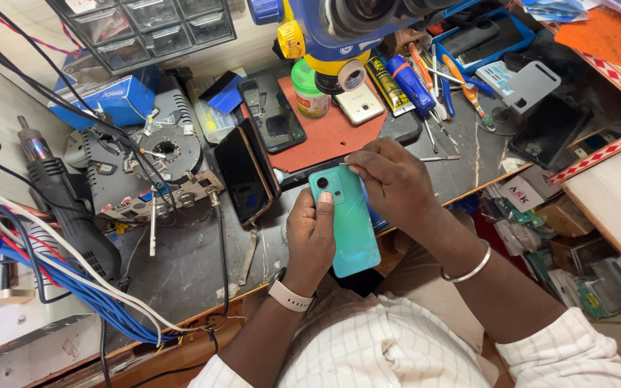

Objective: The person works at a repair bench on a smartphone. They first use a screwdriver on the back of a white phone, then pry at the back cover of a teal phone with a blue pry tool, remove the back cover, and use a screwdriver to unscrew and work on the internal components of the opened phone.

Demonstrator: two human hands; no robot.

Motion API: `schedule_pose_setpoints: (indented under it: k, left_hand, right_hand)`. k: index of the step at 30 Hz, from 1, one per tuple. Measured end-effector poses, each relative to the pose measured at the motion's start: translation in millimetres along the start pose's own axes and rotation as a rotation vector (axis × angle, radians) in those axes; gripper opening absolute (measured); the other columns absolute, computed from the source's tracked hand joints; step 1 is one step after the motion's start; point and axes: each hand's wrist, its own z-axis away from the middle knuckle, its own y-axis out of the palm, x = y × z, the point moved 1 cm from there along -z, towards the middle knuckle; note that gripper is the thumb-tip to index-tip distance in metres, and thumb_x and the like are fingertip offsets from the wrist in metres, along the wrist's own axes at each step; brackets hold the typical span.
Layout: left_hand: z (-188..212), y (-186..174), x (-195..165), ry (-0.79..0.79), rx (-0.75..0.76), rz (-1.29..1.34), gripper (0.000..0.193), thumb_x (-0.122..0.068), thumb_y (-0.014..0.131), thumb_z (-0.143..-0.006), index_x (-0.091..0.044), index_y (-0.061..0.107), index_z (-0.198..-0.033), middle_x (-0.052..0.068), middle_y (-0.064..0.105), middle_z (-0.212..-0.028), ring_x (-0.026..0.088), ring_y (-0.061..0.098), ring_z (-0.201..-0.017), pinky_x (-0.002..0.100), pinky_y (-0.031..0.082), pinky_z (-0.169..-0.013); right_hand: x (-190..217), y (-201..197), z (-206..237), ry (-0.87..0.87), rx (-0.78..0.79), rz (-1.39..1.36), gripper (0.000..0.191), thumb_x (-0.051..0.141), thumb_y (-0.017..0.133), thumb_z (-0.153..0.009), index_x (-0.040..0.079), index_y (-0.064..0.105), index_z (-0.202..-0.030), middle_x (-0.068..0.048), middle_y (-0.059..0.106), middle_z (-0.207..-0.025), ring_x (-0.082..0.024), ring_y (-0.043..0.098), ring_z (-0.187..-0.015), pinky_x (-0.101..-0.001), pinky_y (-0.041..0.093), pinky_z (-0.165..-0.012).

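A teal phone (350, 219), back up, was gripped over the counter (195, 266) edge by the left hand (310, 233). A thin metal tool (344, 164) was pinched at its top edge by the right hand (391, 179). A red mat (328, 133) lay beyond.

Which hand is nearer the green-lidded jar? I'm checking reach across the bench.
Right. The right hand works at the phone's top edge, below the jar; the left hand grips lower down, farther away.
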Motion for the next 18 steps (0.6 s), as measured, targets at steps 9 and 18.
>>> schedule_pose_setpoints:
  k: [9,18]
  left_hand:
    - [-0.7,1.9,0.5,0.009,-0.006,-0.052,0.028,-0.025,0.051,-0.108,-0.001,0.063,-0.112,0.0,0.067,-0.085,0.003,0.058,-0.072,0.022,0.051,-0.062]
    - [-1.8,-0.2,-1.1,-0.028,-0.003,-0.081,0.027,-0.026,0.051,-0.108,-0.002,0.063,-0.106,0.0,0.066,-0.08,0.004,0.056,-0.069,0.023,0.05,-0.06]
  right_hand:
    - [-7.9,2.2,-2.0,-0.147,0.031,0.134,0.02,-0.002,0.076,-0.083,0.006,0.071,-0.101,-0.008,0.066,-0.095,-0.028,0.067,-0.086,-0.0394,0.055,-0.073]
    - [-7.4,7.2,-3.9,-0.26,0.088,0.272,0.03,-0.005,0.069,-0.071,0.003,0.068,-0.099,-0.012,0.067,-0.099,-0.031,0.067,-0.09,-0.0417,0.055,-0.079]
